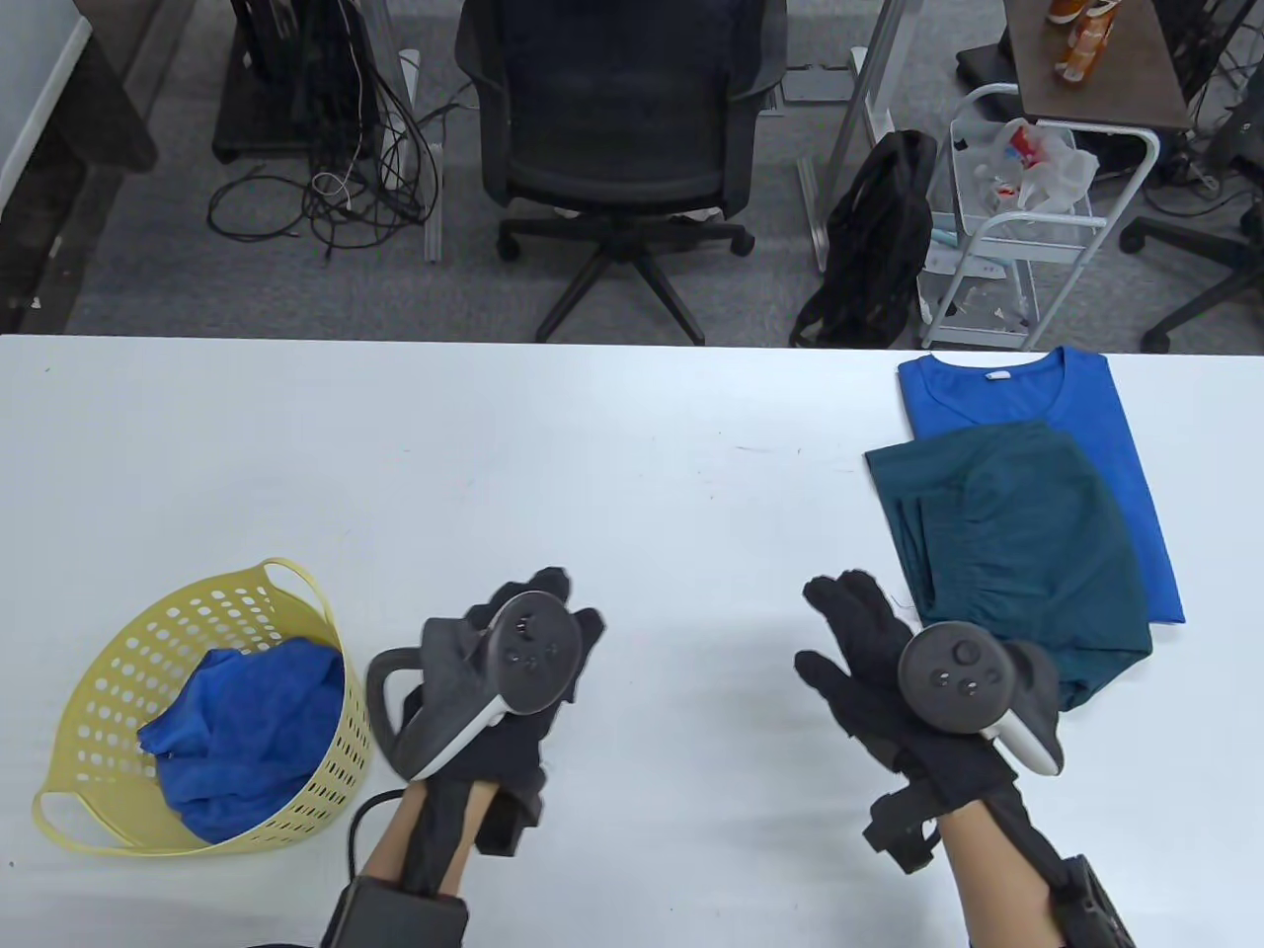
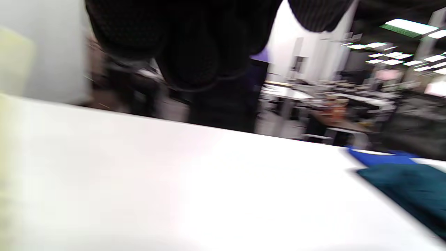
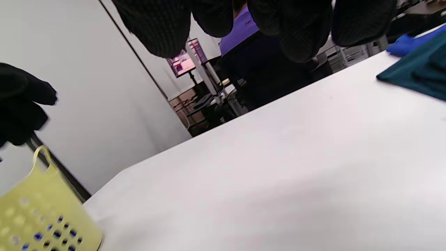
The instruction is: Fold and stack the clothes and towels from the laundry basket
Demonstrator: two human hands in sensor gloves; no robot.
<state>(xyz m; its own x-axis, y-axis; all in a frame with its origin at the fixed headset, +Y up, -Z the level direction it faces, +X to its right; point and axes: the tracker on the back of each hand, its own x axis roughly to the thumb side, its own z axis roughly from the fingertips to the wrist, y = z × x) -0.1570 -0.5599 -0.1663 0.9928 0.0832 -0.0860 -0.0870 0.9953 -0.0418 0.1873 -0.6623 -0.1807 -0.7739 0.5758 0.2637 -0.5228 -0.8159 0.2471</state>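
A yellow laundry basket (image 1: 109, 681) stands at the table's front left with a crumpled blue towel (image 1: 247, 731) inside; the basket also shows in the right wrist view (image 3: 41, 216). A folded teal garment (image 1: 1017, 543) lies on a folded blue T-shirt (image 1: 1106, 415) at the right; the teal garment also shows in the left wrist view (image 2: 414, 188) and the right wrist view (image 3: 418, 73). My left hand (image 1: 553, 612) hovers right of the basket, empty, fingers loosely curled. My right hand (image 1: 849, 622) hovers left of the stack, empty, fingers spread.
The white table (image 1: 592, 454) stretches between basket and stack. Beyond its far edge stand an office chair (image 1: 622, 128), a black backpack (image 1: 879, 237) and a white wire cart (image 1: 1027, 217).
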